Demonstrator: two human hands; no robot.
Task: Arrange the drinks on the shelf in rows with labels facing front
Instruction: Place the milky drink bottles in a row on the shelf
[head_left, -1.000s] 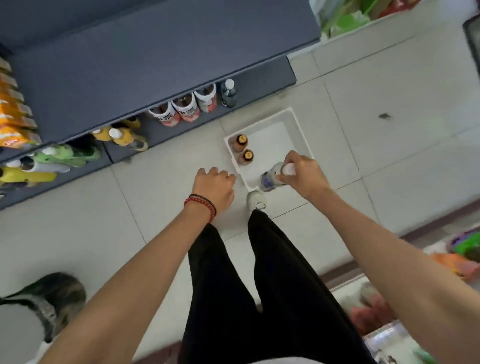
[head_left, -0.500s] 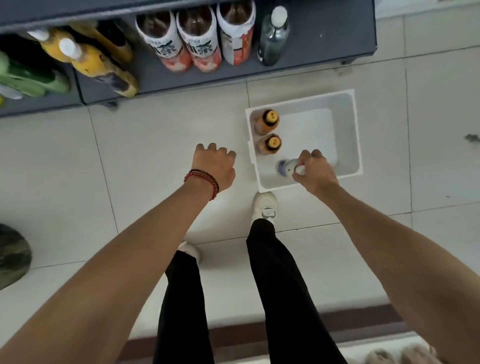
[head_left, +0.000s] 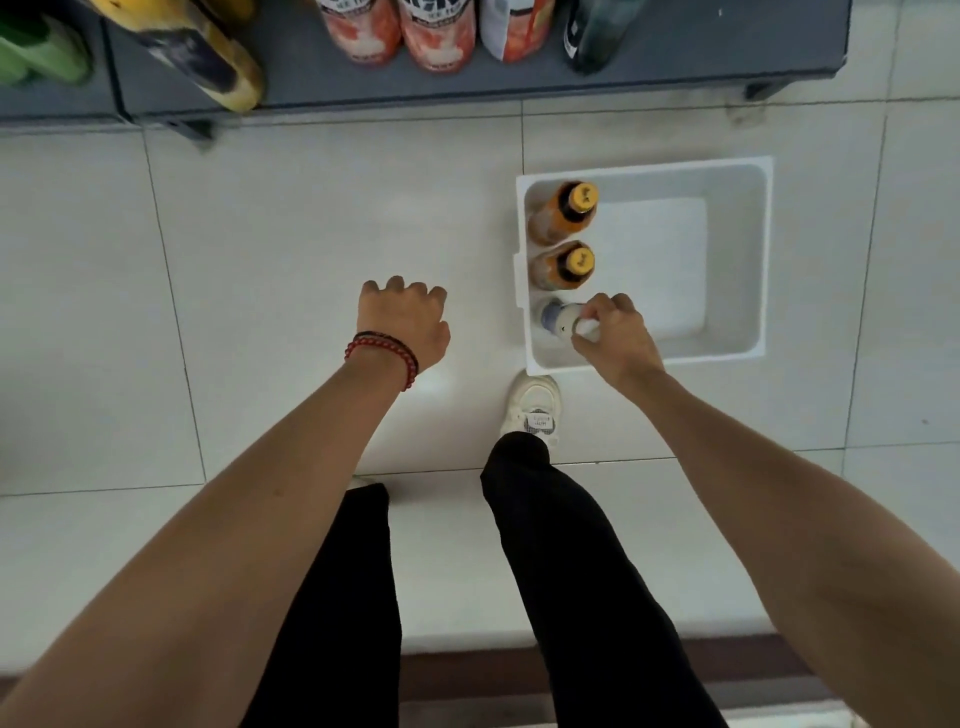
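Observation:
A white bin (head_left: 737, 176) sits on the floor tiles in front of the low grey shelf (head_left: 467, 85). Two orange bottles with yellow caps (head_left: 563, 213) (head_left: 563, 267) stand along its left wall. Below them stands a white-capped bottle with a blue label (head_left: 556, 317), and my right hand (head_left: 615, 332) pinches its cap. My left hand (head_left: 408, 325), with red and black bead bracelets at the wrist, hangs over the floor left of the bin, fingers loosely curled and holding nothing. On the shelf stand red-labelled bottles (head_left: 400, 28), a dark bottle (head_left: 592, 31) and a yellow one (head_left: 208, 57).
My legs in black trousers and a white shoe (head_left: 532, 410) stand just below the bin. A green bottle (head_left: 36, 57) lies at the shelf's left end. Pale floor tiles stretch to the left and right. A dark strip crosses the floor behind my feet.
The camera has tilted down and closer to the bin. My right hand has lowered the white-capped bottle from above the bin's edge into its lower left corner. My left hand stays hanging.

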